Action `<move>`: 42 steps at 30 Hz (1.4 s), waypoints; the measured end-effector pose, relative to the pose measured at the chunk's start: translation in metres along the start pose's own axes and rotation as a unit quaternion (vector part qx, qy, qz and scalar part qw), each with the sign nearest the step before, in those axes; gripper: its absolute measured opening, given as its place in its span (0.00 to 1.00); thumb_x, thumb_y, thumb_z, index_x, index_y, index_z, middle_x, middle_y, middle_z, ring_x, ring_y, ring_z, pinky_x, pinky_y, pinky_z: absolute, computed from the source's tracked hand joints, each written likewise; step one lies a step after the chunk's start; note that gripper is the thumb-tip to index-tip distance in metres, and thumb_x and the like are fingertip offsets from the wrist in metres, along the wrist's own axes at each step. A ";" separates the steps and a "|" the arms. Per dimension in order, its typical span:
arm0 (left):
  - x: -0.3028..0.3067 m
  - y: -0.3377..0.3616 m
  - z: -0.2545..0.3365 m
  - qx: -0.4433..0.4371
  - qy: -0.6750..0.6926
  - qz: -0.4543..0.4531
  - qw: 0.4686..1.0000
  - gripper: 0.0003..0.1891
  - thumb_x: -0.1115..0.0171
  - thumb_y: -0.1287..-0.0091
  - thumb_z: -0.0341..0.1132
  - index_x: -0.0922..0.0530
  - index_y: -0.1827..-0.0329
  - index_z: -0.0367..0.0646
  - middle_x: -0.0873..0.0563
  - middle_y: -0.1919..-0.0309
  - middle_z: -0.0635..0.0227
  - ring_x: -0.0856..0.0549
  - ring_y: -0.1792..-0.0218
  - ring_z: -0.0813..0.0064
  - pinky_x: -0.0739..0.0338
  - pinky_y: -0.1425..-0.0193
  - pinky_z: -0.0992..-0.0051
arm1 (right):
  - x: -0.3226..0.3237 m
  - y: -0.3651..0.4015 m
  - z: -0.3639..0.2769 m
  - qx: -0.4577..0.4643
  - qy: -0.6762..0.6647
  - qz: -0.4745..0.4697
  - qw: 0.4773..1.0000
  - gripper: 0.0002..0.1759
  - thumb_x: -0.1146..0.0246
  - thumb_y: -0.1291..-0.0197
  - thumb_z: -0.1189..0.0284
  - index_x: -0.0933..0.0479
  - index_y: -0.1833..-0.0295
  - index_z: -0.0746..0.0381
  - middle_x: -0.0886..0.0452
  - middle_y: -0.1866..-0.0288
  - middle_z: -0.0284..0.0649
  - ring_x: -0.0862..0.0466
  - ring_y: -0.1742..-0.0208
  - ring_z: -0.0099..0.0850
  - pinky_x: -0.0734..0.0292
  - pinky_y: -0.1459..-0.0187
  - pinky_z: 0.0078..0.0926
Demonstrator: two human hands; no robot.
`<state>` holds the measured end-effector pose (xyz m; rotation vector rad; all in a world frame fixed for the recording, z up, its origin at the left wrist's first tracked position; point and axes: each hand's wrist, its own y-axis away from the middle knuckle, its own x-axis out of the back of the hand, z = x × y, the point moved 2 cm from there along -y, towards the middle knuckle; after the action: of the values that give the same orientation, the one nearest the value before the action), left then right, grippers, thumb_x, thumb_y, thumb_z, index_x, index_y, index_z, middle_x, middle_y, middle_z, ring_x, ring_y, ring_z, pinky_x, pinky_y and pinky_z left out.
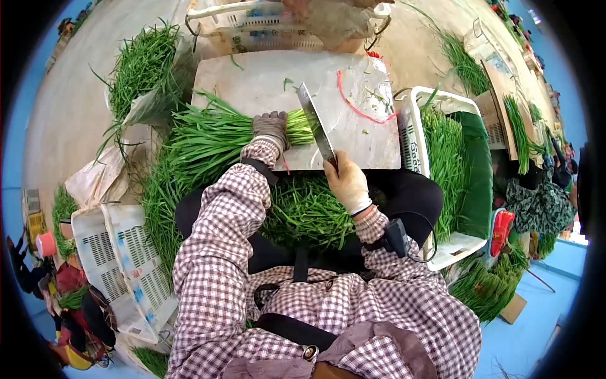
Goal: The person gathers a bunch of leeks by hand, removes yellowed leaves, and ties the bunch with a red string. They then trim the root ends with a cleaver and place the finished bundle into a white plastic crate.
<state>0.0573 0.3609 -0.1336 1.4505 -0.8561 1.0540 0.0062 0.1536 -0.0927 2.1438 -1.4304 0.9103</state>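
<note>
Green bundle [214, 131]: across the board's [372, 148] left edge; probably light, limp, easily bruised; best held near its pale stalks.
Left hand [270, 129]: fingers wrapped over the bundle.
Right hand [347, 184]: fingers clenched round the knife [319, 126].

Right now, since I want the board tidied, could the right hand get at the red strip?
Probably yes: nothing covers the red strip on the board, though the right hand is holding the knife.
</note>
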 end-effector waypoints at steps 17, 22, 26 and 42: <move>-0.007 -0.013 0.005 -0.002 -0.037 -0.023 0.999 0.37 0.28 0.58 0.44 0.32 0.42 0.49 0.24 0.46 0.63 0.25 0.44 0.64 0.35 0.41 0.61 | -0.025 -0.034 -0.004 -0.127 0.105 -0.137 0.977 0.16 0.48 0.38 0.62 0.33 0.60 0.67 0.20 0.73 0.53 0.19 0.68 0.52 0.25 0.65 0.48; 0.015 -0.011 0.009 -0.009 -0.023 -0.115 0.993 0.40 0.26 0.60 0.47 0.32 0.41 0.48 0.24 0.45 0.62 0.26 0.43 0.63 0.32 0.41 0.61 | -0.069 -0.069 0.026 -0.130 0.048 -0.122 0.983 0.16 0.47 0.39 0.62 0.33 0.58 0.65 0.20 0.72 0.54 0.19 0.66 0.52 0.25 0.63 0.49; 0.009 -0.014 0.008 0.004 -0.044 -0.112 0.993 0.42 0.26 0.61 0.50 0.33 0.40 0.48 0.24 0.45 0.62 0.25 0.43 0.62 0.31 0.41 0.63 | -0.078 -0.111 0.033 -0.101 0.005 -0.106 0.989 0.15 0.46 0.41 0.61 0.29 0.61 0.64 0.20 0.70 0.54 0.19 0.66 0.53 0.24 0.63 0.48; 0.013 -0.005 0.010 0.064 -0.066 -0.106 0.990 0.41 0.28 0.57 0.56 0.34 0.40 0.49 0.26 0.43 0.66 0.28 0.40 0.65 0.33 0.38 0.63 | -0.041 0.015 0.018 -0.131 -0.045 -0.077 0.987 0.16 0.49 0.37 0.62 0.36 0.59 0.66 0.22 0.78 0.51 0.22 0.75 0.52 0.28 0.72 0.48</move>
<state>0.0680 0.3520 -0.1232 1.6957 -0.7178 0.8733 -0.0133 0.1630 -0.1343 2.0829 -1.3222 0.5418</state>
